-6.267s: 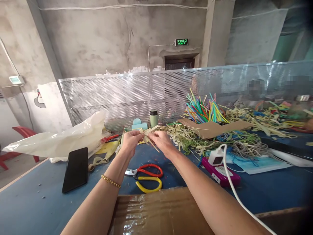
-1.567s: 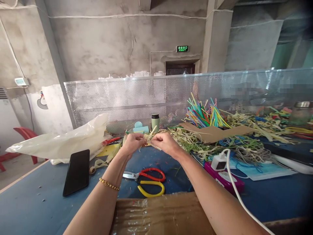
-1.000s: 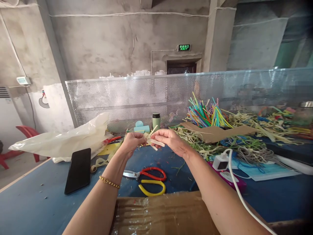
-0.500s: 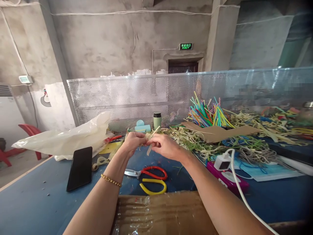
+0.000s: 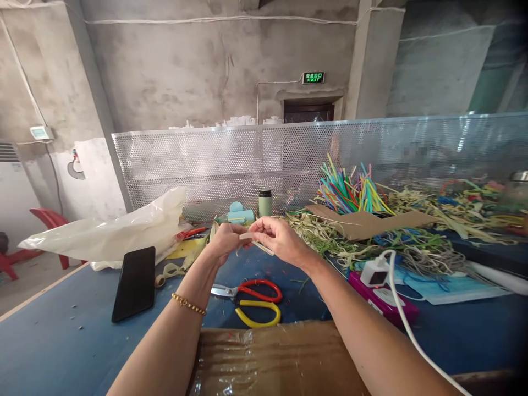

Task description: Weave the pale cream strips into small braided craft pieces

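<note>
My left hand point(image 5: 225, 240) and my right hand point(image 5: 281, 237) meet above the blue table, fingertips nearly touching. A short pale strip point(image 5: 246, 236) lies level between them, pinched by my right thumb and fingers. Below it a thin pale stem point(image 5: 264, 249) slants down to the right, its left end running to my left fingertips. My left fingers are closed around that end, and what else they cover is hidden. On the table below my hands lie scissors point(image 5: 259, 286) with one red and one yellow handle, their blades partly behind my left wrist.
Cardboard point(image 5: 276, 357) covers the near edge. A black phone point(image 5: 134, 283) and a plastic bag point(image 5: 111, 228) lie left. Behind stands a green bottle point(image 5: 265, 203). To the right are dried strips point(image 5: 330, 236), colourful stems point(image 5: 355, 190) and a purple power strip point(image 5: 383, 300) with a cable.
The pale strip, hanging down before, now lies across between my fingertips. The stem has swung from pointing up and right to down and right. My right hand has risen slightly.
</note>
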Motion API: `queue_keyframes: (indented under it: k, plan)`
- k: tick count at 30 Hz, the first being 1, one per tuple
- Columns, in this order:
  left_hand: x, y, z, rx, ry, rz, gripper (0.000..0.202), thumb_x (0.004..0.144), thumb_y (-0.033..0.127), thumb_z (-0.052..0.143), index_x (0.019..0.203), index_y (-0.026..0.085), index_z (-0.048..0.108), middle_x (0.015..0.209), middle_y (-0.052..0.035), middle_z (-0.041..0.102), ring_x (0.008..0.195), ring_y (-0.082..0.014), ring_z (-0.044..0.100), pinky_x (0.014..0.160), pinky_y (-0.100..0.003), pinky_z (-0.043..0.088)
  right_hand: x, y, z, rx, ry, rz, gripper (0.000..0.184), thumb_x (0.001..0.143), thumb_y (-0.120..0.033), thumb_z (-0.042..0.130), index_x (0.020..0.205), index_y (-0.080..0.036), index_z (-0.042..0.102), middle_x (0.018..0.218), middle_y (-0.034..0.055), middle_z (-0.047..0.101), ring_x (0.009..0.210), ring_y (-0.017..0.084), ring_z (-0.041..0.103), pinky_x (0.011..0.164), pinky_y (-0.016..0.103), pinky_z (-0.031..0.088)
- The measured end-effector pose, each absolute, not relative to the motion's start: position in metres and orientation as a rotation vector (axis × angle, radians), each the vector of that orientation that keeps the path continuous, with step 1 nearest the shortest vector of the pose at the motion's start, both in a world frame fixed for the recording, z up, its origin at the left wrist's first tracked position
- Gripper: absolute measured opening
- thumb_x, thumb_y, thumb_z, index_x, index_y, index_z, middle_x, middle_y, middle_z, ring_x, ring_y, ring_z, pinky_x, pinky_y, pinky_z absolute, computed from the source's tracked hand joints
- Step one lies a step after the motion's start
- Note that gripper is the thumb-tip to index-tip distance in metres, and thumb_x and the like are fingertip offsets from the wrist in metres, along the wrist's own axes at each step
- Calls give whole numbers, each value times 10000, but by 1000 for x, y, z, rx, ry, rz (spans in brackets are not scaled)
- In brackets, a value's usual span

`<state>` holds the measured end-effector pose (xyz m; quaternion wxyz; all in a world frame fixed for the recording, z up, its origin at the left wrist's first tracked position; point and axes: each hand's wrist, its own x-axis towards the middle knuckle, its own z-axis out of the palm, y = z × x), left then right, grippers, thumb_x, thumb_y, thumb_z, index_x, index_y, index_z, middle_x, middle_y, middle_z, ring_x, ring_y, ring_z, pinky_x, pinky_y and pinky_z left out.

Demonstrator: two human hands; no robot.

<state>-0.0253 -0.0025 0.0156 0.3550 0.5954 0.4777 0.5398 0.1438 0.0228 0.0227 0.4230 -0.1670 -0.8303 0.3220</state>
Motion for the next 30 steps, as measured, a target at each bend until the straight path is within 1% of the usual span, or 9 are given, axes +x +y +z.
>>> queue_keyframes:
  k: [2, 6, 10, 12, 15, 18, 21, 26, 30]
  plan:
    - [-25, -3, 16, 1519, 1235, 1406, 141, 585, 229, 757, 529, 125, 680, 523, -49, 629, 499, -112, 499, 503, -246, 353, 145, 26, 22, -417, -2019, 867, 172, 864, -288, 612, 968, -155, 645, 753, 12, 650, 596, 99, 561, 557, 234, 462]
    - [-26, -3, 17, 1480, 1217, 1422, 117, 599, 201, 740, 535, 131, 672, 534, -48, 631, 506, -114, 509, 517, -252, 372, 147, 33, 20, -431, -1856, 937, 225, 810, -348, 677, 920, -155, 637, 711, 2, 635, 476, 70, 485, 430, 217, 412]
    - [-26, -1, 15, 1473, 1231, 1455, 116, 601, 191, 743, 535, 130, 671, 541, -49, 634, 510, -114, 516, 527, -255, 379, 145, 36, 18, -414, -1750, 1074, 316, 786, -371, 699, 1003, -160, 609, 746, 13, 661, 463, 73, 502, 403, 217, 422]
    - [-25, -1, 15, 1471, 1221, 1477, 110, 605, 187, 739, 540, 126, 675, 547, -51, 638, 516, -114, 524, 531, -253, 379, 143, 35, 17, -440, -1736, 1099, 297, 783, -384, 694, 951, -156, 605, 723, 14, 660, 463, 77, 510, 396, 215, 424]
    - [-22, -1, 14, 1461, 1183, 1498, 81, 595, 181, 740, 571, 116, 698, 560, -54, 648, 523, -110, 530, 530, -244, 372, 141, 34, 16, -562, -1731, 1064, 275, 747, -374, 723, 845, -163, 576, 673, 3, 648, 434, 70, 489, 361, 194, 385]
    - [-19, -1, 14, 1443, 1125, 1515, 103, 587, 203, 753, 613, 107, 726, 580, -63, 665, 532, -107, 531, 533, -238, 367, 140, 35, 13, -644, -1781, 1005, 300, 723, -376, 750, 845, -169, 572, 641, -10, 633, 419, 66, 471, 340, 180, 351]
    - [-18, 0, 14, 1432, 1102, 1540, 131, 590, 228, 758, 634, 106, 738, 578, -65, 667, 537, -106, 526, 528, -233, 351, 141, 38, 11, -705, -1803, 936, 283, 728, -374, 741, 837, -164, 586, 632, -2, 632, 422, 77, 478, 334, 186, 353]
    - [-17, -1, 14, 1409, 1096, 1549, 151, 573, 247, 773, 630, 112, 737, 579, -63, 663, 541, -113, 529, 538, -240, 371, 140, 39, 11, -805, -1757, 846, 118, 791, -268, 627, 763, -159, 590, 631, 9, 628, 404, 86, 489, 330, 196, 367]
    - [-14, -3, 14, 1440, 1113, 1559, 149, 560, 250, 779, 609, 117, 732, 544, -51, 646, 522, -112, 513, 526, -241, 372, 140, 35, 15, -820, -1789, 736, 107, 787, -207, 602, 695, -155, 587, 589, 7, 614, 391, 83, 490, 362, 199, 391]
